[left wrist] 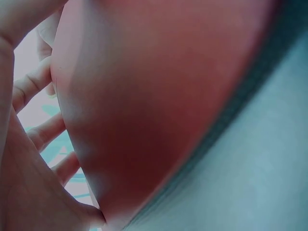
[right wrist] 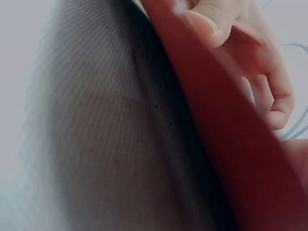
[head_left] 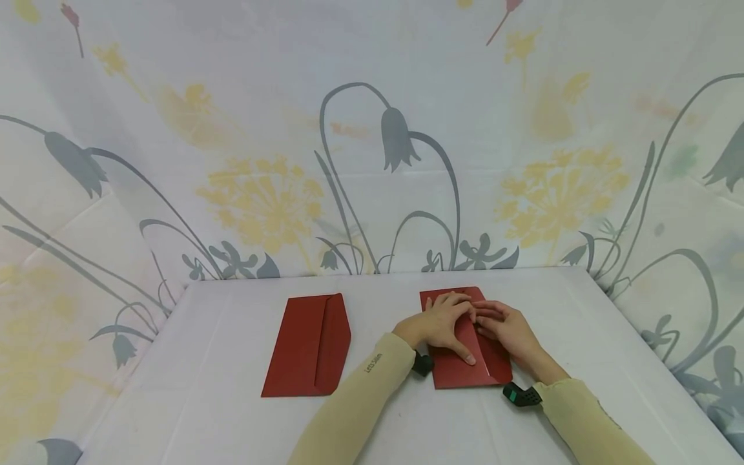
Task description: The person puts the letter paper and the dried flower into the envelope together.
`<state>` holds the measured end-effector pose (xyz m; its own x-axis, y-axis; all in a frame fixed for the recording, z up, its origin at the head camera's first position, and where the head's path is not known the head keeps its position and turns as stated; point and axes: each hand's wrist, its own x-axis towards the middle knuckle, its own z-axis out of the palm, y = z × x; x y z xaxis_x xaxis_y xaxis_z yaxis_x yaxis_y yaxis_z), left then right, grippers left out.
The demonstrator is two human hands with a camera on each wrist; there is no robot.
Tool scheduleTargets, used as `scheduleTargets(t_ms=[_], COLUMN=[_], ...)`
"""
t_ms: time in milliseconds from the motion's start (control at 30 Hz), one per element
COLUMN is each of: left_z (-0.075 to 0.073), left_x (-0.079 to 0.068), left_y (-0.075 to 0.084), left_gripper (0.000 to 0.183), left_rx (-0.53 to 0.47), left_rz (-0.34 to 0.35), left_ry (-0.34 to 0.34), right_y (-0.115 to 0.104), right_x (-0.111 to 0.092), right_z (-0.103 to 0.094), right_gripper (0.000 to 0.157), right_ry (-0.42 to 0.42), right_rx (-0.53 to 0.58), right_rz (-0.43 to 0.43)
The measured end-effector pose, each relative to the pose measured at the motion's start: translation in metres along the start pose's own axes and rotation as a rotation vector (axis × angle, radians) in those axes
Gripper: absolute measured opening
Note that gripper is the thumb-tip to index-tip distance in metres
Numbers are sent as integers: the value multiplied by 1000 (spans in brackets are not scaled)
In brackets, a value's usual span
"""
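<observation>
Two dark red paper envelopes lie flat on the table with their flaps folded out to the right. My left hand (head_left: 444,320) rests across the right envelope (head_left: 453,374), fingers spread and arched, thumb extended down over its front. In the left wrist view its fingers (left wrist: 31,89) stand along the red paper. My right hand (head_left: 511,332) reaches in from the right over the flap, its fingertips at the fold beside the left fingertips. I cannot tell whether they pinch the paper. The right wrist view catches the left thumb (right wrist: 204,24) near the red edge.
The other red envelope (head_left: 296,349) lies to the left, its flap pointing right. A white cloth covers the table (head_left: 203,361). Behind it hangs a floral-printed curtain (head_left: 279,129). Black wrist devices (head_left: 521,394) sit close to the right envelope's lower edge.
</observation>
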<state>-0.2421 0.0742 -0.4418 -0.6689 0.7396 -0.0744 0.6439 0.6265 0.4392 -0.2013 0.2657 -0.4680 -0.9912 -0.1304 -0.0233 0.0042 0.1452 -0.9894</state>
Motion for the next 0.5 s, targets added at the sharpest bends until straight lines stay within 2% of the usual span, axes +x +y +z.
scheduleTargets(t_ms=[300,500], left_z=[1,1], left_x=[0,0], left_y=[-1,0], left_gripper=[67,65], left_rx=[-2,14], left_rz=[12,12], left_ry=[8,6], right_y=[-2,-1], right_x=[-1,-2], right_z=[-2,-10], right_gripper=[45,42], right_ry=[-77,-72], right_rx=[-63,42], right_rz=[-5,26])
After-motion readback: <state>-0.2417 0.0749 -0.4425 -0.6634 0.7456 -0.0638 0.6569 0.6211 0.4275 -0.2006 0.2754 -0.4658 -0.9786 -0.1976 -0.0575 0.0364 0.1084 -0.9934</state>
